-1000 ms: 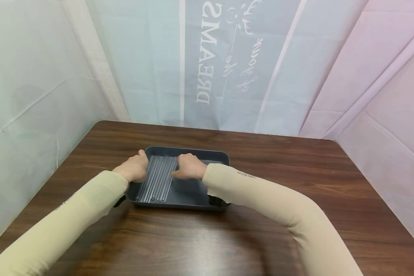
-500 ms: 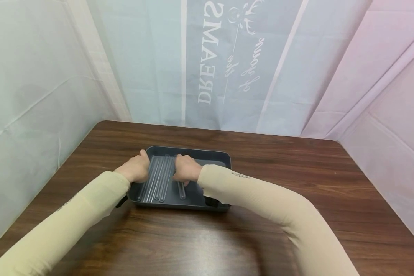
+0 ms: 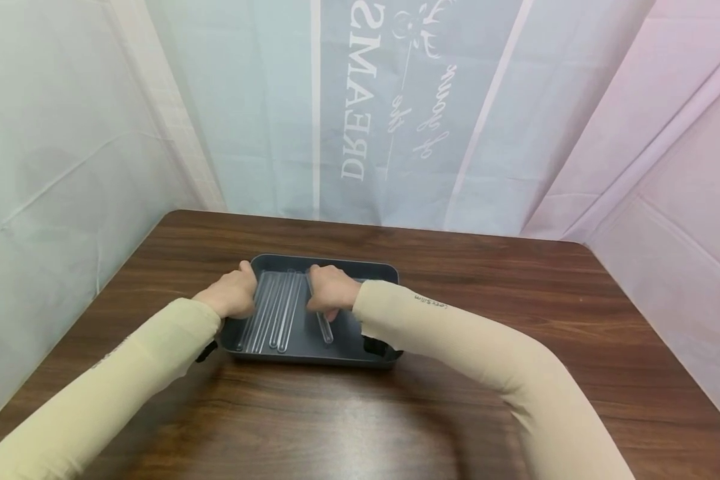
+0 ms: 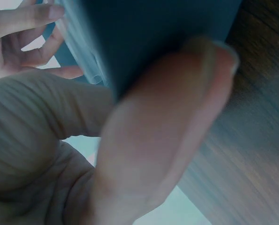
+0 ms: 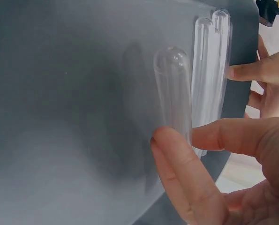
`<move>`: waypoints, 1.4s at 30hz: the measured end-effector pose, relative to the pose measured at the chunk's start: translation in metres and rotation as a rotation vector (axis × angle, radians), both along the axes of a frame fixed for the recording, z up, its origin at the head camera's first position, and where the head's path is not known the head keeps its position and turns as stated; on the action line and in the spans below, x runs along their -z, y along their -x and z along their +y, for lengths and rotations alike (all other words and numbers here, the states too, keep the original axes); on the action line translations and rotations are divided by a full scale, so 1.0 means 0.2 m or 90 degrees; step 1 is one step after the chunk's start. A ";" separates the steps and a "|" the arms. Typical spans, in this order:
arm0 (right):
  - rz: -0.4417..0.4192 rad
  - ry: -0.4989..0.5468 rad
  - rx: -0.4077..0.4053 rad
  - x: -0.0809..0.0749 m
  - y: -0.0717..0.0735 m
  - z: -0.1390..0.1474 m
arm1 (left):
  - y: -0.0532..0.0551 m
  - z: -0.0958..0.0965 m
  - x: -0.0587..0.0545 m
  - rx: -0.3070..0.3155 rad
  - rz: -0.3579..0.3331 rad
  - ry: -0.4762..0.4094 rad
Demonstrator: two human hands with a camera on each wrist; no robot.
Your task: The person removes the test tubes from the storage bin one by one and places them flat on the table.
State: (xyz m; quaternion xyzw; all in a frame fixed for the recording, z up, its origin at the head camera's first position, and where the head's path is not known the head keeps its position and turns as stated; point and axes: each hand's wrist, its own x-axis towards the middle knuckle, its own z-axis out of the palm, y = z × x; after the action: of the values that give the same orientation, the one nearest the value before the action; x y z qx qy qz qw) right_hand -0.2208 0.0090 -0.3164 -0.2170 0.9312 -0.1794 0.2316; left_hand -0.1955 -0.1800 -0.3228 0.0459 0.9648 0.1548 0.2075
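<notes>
A dark grey rectangular tray (image 3: 351,343) rests on the table, and my left hand (image 3: 231,295) grips its left wall. In the left wrist view the thumb (image 4: 153,126) presses flat on the tray's outer side. My right hand (image 3: 332,290) is over the tray's middle and pinches a clear test tube (image 5: 173,93) between thumb and fingers. The tube's rounded end points toward the near side of the tray. Several more clear test tubes (image 3: 273,317) lie side by side along the tray's left part, close to my left hand.
The brown wood-grain table (image 3: 486,280) extends around the tray on all sides. A pale curtain (image 3: 264,133) with mirrored lettering hangs at the back, and white fabric (image 3: 66,167) hangs along the left. Dark wrist-worn gear (image 3: 375,347) shows under the right sleeve.
My right hand, earlier beside the row with no separate tube showing, now holds one test tube apart from the others, shifted slightly right and tilted. My left hand keeps its grip on the tray.
</notes>
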 end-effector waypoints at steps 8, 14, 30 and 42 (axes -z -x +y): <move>-0.001 0.008 -0.011 -0.08 0.01 0.06 | 0.01 0.00 0.01 0.014 0.007 0.002; 0.016 0.012 0.003 -0.16 0.02 0.11 | 0.03 0.00 0.01 0.024 0.013 0.013; 0.034 0.029 0.057 -0.21 0.05 0.29 | 0.04 0.01 0.01 0.022 0.013 0.025; 0.028 0.043 0.089 -0.23 0.06 0.42 | 0.03 0.00 0.01 0.015 0.008 0.006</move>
State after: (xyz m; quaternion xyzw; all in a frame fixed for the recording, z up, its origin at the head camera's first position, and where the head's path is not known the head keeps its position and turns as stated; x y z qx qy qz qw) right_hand -0.2327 0.0930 -0.2711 -0.1628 0.9423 -0.2220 0.1906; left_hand -0.2022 -0.1802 -0.3249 0.0570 0.9662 0.1475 0.2038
